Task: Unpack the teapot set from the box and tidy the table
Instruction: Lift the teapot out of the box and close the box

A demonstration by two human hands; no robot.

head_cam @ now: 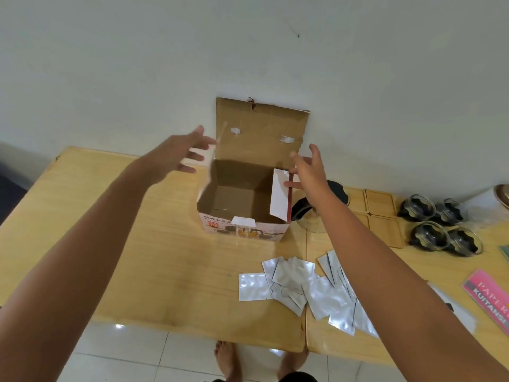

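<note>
An open cardboard box [242, 230] stands on the wooden table [137, 244] near the wall, its lid flap up and its inside bare. My left hand [184, 153] hovers at the box's upper left corner, fingers spread, holding nothing. My right hand [308, 172] hovers at the box's right side flap with fingers apart, its fingertips close to the flap. A glass teapot with a black lid [337, 190] stands right of the box, partly hidden by my right arm. Several glass cups [438, 226] and wooden coasters [381, 213] lie further right.
Several silver foil pouches [303, 285] lie scattered near the table's front edge. A pink receipt book [490, 296] and white paper sit at the right. A clear-wrapped item [493, 199] is at the far right. Tiled floor and my bare feet [228, 359] show below.
</note>
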